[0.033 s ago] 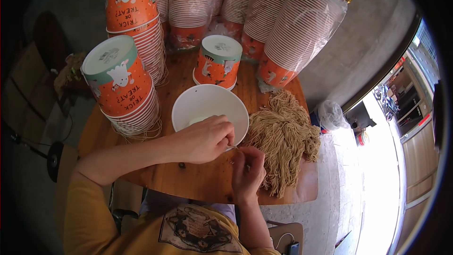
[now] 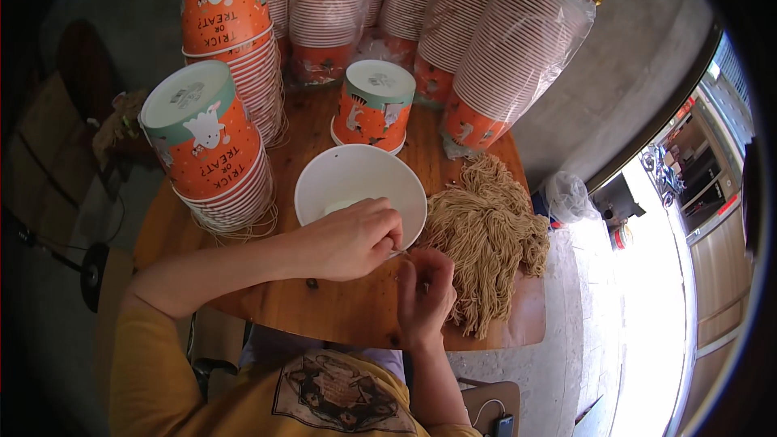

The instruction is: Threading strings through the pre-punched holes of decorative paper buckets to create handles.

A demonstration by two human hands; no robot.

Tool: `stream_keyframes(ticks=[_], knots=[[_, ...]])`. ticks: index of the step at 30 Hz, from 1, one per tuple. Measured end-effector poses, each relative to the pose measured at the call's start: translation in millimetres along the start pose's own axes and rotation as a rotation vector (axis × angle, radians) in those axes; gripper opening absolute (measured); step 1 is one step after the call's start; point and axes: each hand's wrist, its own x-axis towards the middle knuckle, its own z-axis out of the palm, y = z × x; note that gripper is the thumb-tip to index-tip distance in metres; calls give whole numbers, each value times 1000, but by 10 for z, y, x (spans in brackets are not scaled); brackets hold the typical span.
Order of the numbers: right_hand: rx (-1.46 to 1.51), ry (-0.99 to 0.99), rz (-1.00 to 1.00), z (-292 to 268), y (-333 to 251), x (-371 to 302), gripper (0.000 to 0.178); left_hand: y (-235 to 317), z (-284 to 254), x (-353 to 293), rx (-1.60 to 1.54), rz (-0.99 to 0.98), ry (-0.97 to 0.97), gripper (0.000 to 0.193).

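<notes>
- The open bucket point(image 2: 356, 174), white inside, sits on the table point(image 2: 299, 311) with its mouth tipped toward the person, probably so the rim is easy to reach.
- A heap of loose string point(image 2: 486, 247) lies near four o'clock of it, just beside the right hand (handy for taking one strand, I would judge).
- The near stack point(image 2: 212, 142) stands upside down between nine and ten o'clock, with loops of string hanging at its rims; the far stack point(image 2: 227, 12) stands behind it, toward eleven, perhaps to keep strung buckets together.
- One upturned bucket point(image 2: 378, 117) is at twelve, and the wrapped stacks point(image 2: 510, 48) run from twelve to two, seemingly kept back to free the working space.
- The left hand point(image 2: 352, 239) reaches across the bucket's mouth at six o'clock, thumb and finger together on a thin strand point(image 2: 398, 253) by the rim.
- The right hand point(image 2: 426, 298), at five o'clock, has thumb and forefinger seemingly pinched on the strand's other end (whether either hand touches the rim, I cannot tell).
</notes>
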Motion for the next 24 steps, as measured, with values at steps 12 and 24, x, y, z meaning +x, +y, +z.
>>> stream_keyframes(ticks=[12, 24], knots=[[-224, -93, -235, -95, -146, 195, 20, 6, -8, -17, 60, 72, 65, 8], [-202, -341, -56, -345, -180, 207, 17, 138, -194, -106, -2, -206, -65, 13]])
